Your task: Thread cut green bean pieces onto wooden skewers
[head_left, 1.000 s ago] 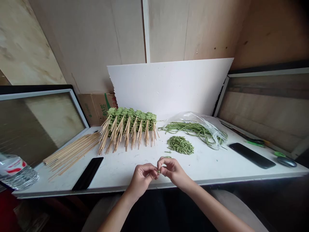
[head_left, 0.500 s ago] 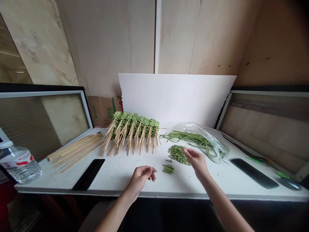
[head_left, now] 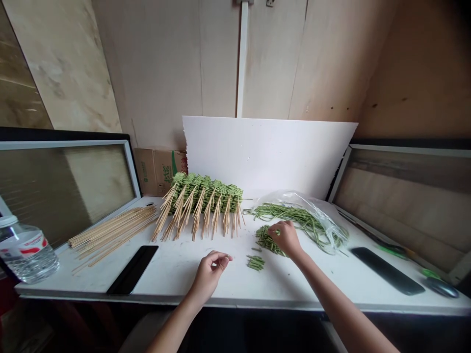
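My left hand (head_left: 210,274) hovers over the front of the white table, thumb and forefinger pinched together. Whatever is in that pinch, if anything, is too small to name. Over the pile of cut green bean pieces (head_left: 265,241), my right hand (head_left: 286,238) reaches down with its fingers drawn together at the pile's top. Its fingertips are partly hidden, so what they grip cannot be made out. Between the two hands lies a small row of bean pieces (head_left: 255,263). Skewers threaded with bean pieces (head_left: 206,189) are stacked at the back, their bare ends pointing forward.
Bare bamboo skewers (head_left: 114,230) lie on the left, near a black phone (head_left: 133,270) and a water bottle (head_left: 27,250). Long green beans (head_left: 287,214) rest in a clear plastic bag (head_left: 333,228). A dark flat object (head_left: 386,269) and a mouse (head_left: 441,287) are at right.
My right hand has moved left and closer in over the pile of cut beans. My left hand has shifted slightly left. The view has tilted a little upward.
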Demonstrator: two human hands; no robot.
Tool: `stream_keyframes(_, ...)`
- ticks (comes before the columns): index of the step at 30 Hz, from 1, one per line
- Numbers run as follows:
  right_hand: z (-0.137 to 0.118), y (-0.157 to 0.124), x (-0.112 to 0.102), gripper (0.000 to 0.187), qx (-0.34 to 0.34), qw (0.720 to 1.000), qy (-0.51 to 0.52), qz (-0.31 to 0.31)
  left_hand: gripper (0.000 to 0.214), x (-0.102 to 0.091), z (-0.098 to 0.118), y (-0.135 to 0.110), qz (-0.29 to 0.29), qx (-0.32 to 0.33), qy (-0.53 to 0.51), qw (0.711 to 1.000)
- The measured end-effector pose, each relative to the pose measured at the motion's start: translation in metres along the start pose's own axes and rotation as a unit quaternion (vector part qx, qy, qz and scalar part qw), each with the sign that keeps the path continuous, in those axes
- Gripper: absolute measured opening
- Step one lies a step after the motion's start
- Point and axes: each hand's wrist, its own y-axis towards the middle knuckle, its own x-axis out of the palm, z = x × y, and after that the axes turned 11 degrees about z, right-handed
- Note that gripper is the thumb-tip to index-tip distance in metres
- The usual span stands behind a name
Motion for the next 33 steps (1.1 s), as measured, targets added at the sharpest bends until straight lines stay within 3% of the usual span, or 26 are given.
stream_keyframes(5, -0.013, -0.006, 0.004, 0.014, -0.049, 0.998, -0.032, -0.026, 0.051, -0.003, -0.002, 0.003, -0.012, -0.027, 0.002, 1.0)
stream_keyframes(11, -0.034, -0.016, 0.008, 0.007, -0.157, 0.976, 0.005, -0.149, 0.058, -0.003, 0.0, 0.002, -0.029, -0.041, -0.01, 0.999)
stream_keyframes(20, -0.039, -0.025, 0.01, 0.01, -0.167, 0.969, 0.037, -0.177, 0.044, -0.005, -0.009, 0.003, -0.047, -0.041, -0.019, 0.998)
stream_keyframes(27, -0.058, -0.027, -0.003, 0.032, -0.116, 0.967, 0.135, -0.182, 0.042, -0.004, -0.012, 0.001, -0.049, -0.04, -0.022, 0.998)
stream_keyframes(33, -0.1, -0.045, -0.02, 0.028, -0.08, 0.909, 0.316, -0.261, 0.042, 0.006, -0.008, -0.006, -0.04, -0.048, -0.046, 0.997)
